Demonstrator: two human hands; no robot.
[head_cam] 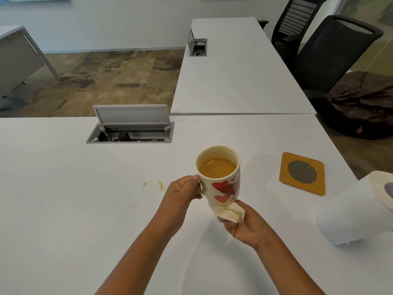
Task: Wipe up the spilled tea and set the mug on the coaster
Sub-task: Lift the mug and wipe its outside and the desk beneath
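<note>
My left hand (183,193) grips the handle of a cream mug (221,177) with red hearts, lifted above the white table (63,220); tea fills it more than halfway. My right hand (244,225) holds a crumpled, tea-stained paper towel (230,212) pressed against the mug's bottom. Two small drops of spilled tea (160,185) lie on the table left of the mug. A square wooden coaster (303,173) with a round mesh centre lies to the right, with nothing on it.
A white paper towel roll (357,211) lies at the right edge. An open cable hatch (130,129) is set in the table behind the mug. A second table (234,71), two black chairs (319,50) and a dark bag (361,103) stand beyond.
</note>
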